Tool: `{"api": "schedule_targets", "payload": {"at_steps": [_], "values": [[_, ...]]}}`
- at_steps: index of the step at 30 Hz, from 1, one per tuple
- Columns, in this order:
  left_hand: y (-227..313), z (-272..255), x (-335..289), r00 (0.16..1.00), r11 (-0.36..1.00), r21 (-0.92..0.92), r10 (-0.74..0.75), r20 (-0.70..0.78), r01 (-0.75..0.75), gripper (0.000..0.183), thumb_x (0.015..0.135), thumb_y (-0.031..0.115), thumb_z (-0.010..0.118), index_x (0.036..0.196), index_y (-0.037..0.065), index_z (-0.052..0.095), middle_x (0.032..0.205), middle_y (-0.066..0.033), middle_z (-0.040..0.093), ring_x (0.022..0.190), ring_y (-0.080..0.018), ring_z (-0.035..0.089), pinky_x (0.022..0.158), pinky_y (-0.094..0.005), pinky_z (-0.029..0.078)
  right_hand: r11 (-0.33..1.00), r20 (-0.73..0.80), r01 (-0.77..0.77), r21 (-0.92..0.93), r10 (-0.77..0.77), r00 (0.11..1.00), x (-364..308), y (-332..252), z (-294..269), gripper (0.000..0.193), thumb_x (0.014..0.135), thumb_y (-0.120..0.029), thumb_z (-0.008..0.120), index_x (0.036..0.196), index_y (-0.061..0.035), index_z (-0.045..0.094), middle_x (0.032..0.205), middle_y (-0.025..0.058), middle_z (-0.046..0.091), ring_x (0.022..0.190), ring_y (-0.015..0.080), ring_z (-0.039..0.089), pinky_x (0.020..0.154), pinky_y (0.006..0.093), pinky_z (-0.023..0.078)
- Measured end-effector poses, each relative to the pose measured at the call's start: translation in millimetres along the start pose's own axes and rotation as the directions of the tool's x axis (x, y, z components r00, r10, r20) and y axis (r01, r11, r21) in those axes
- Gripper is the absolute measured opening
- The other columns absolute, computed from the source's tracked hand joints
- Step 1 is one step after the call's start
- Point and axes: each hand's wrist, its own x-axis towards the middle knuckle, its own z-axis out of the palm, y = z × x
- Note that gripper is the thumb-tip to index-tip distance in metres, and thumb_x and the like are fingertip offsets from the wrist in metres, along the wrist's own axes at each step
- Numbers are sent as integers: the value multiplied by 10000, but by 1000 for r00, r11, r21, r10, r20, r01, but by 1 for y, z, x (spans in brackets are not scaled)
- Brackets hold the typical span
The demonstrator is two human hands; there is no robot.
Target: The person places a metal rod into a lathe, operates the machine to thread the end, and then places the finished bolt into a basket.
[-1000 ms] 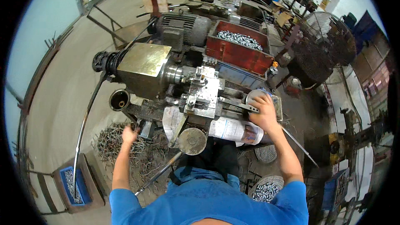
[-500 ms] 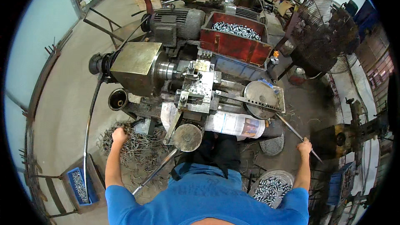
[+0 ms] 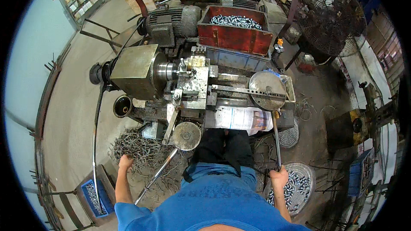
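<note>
The right hand [image 3: 279, 176] is clamping round the lower end of the lever [image 3: 277, 143], off the right front of the lathe [image 3: 133, 66]. Well apart from it, the left hand [image 3: 125, 161] is hanging over the scrap [image 3: 143, 147] off the lathe's left front, looking curled; whether it is holding anything, I cannot tell.

And how far along? Small parts [image 3: 299, 186] are lying thick in a round tray [image 3: 308, 170] at the lathe's right front, more are filling a red box [image 3: 233, 38] behind it, and others are sitting in a blue bin [image 3: 108, 209] off its left front. Plenty looks done, I'm judging, but which heap is finished, and how much is remaining, isn't showing from here.
</note>
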Motion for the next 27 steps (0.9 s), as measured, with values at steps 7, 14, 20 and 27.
{"api": "schedule_targets", "payload": {"at_steps": [7,14,20,27], "values": [[32,-9,29,992,992,22,-121,27,120,309,704,274,610,947,92,665,903,-166,654,862,-315,629,759,-395,501,998,89,-14,60,8,996,4,-21,-18,310,582,-257,576,767,-8,555,624,217,577,652,398,588,609,453,461],[135,-58,46,994,989,150,-3,-113,20,316,724,309,622,908,53,652,932,-204,638,883,-351,615,772,-431,490,739,-48,97,-666,-172,984,153,79,-59,340,635,-249,652,908,-56,590,791,161,628,695,345,604,633,447,474],[167,-39,87,974,909,365,224,-18,-202,438,796,438,584,1012,57,606,904,-180,644,869,-349,617,745,-444,494,760,-209,200,-618,-404,891,241,9,-74,622,569,-214,633,1160,-37,555,1036,159,582,1009,321,515,898,427,392],[162,66,92,880,970,175,-65,-471,166,453,837,477,510,789,38,609,780,-189,649,742,-333,648,653,-446,514,844,-101,461,-272,-502,859,167,-45,-41,466,541,-131,578,986,-4,640,978,180,621,940,358,545,868,419,410]]}}
